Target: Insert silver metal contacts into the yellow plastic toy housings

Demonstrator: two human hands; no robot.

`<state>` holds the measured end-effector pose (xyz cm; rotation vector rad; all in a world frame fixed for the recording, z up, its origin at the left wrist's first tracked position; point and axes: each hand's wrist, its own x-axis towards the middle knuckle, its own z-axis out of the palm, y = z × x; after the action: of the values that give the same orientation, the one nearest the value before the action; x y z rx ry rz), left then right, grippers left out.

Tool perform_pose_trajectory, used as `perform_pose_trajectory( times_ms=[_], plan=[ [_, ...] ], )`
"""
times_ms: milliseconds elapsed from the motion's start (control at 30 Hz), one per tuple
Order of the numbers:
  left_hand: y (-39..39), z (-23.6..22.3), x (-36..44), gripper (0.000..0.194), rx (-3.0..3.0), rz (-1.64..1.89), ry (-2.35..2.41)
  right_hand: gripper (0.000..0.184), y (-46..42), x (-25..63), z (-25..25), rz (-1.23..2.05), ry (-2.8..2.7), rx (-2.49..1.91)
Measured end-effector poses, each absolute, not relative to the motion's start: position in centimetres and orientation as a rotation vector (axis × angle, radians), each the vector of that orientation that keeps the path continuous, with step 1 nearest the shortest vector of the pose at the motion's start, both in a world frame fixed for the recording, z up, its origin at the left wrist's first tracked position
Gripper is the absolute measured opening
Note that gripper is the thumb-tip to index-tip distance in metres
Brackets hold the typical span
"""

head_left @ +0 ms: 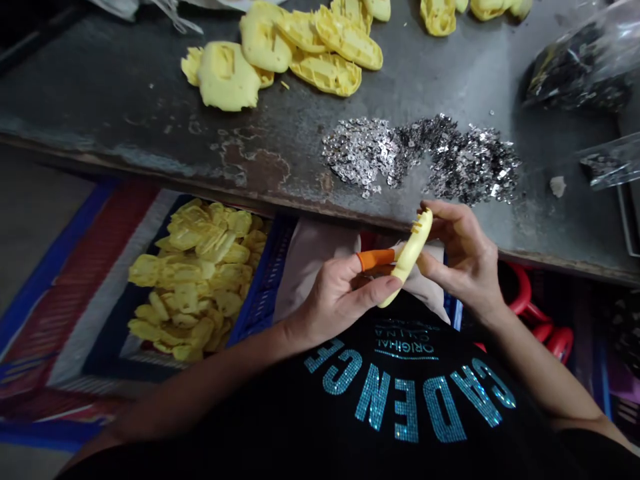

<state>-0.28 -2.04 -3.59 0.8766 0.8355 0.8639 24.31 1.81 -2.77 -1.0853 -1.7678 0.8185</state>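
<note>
One yellow moulded strip [409, 257] sits between your hands, slanting from about 1 o'clock down to 7 o'clock, its toothed end up near the table edge. Your right hand [463, 260] is closed on the upper part, thumb and fingers pinching it. Your left hand [340, 300] is closed on the lower part, with its index finger lying along the strip. An orange finger cot [376, 260] crosses behind the strip; it seems to be on your left hand, though you can't be sure which finger wears it.

As things lie, much looks done and much looks left. A large heap of similar yellow pieces [190, 280] fills the blue plastic crate [263, 280] at 9 o'clock, while chunkier yellow moulded blocks [325, 73] lie at 11 to 12 o'clock on the worn steel table [150, 113].

Silver sequins [420, 160] lie scattered at 12 to 1 o'clock, and a clear plastic bag [575, 67] of dark contents sits at 1 o'clock. A pale cloth [313, 267] lies across your lap, below your hands. Red stool legs [520, 293] show at 4 o'clock.
</note>
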Motion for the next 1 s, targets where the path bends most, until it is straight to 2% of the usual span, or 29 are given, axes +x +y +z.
perform_pose_trajectory(
  times_ms=[67,133,233,267,333,400,567,667,800,1000],
  plan=[
    [-1.7,-3.9,-0.8,0.047,0.785,0.918,0.786,0.063,3.5,24.4,-2.1,0.922,-1.854,-1.035],
    [-1.3,-4.0,-1.6,0.044,0.709,1.007,0.722,0.054,5.8,24.4,-1.7,0.946,-1.945,-0.989],
    [-0.5,-3.6,-3.4,0.051,0.634,1.128,0.725,0.018,9.6,23.7,-2.0,0.531,-2.150,-1.141],
    [-0.3,-3.5,-4.1,0.058,0.616,1.162,0.749,0.012,10.6,23.3,-2.3,0.363,-2.227,-1.215],
    [0.1,-3.3,-5.4,0.068,0.595,1.233,0.804,0.013,12.2,22.1,-3.0,0.148,-2.361,-1.300],
    [0.3,-3.4,-6.2,0.071,0.595,1.285,0.856,0.012,12.8,21.1,-3.5,0.070,-2.444,-1.299],
    [0.3,-3.6,-6.2,0.061,0.574,1.319,0.905,0.022,10.5,21.3,-3.1,-0.005,-2.514,-1.265],
    [0.1,-3.3,-5.4,0.058,0.556,1.298,0.908,0.019,8.2,23.1,-2.8,-0.056,-2.522,-1.267],
    [-0.2,-2.9,-4.5,0.063,0.538,1.262,0.888,0.013,6.0,25.0,-2.6,-0.032,-2.496,-1.282],
    [-0.3,-2.7,-3.5,0.064,0.486,1.111,0.788,0.013,5.6,25.3,-2.4,0.121,-2.512,-1.347]
  ],
)
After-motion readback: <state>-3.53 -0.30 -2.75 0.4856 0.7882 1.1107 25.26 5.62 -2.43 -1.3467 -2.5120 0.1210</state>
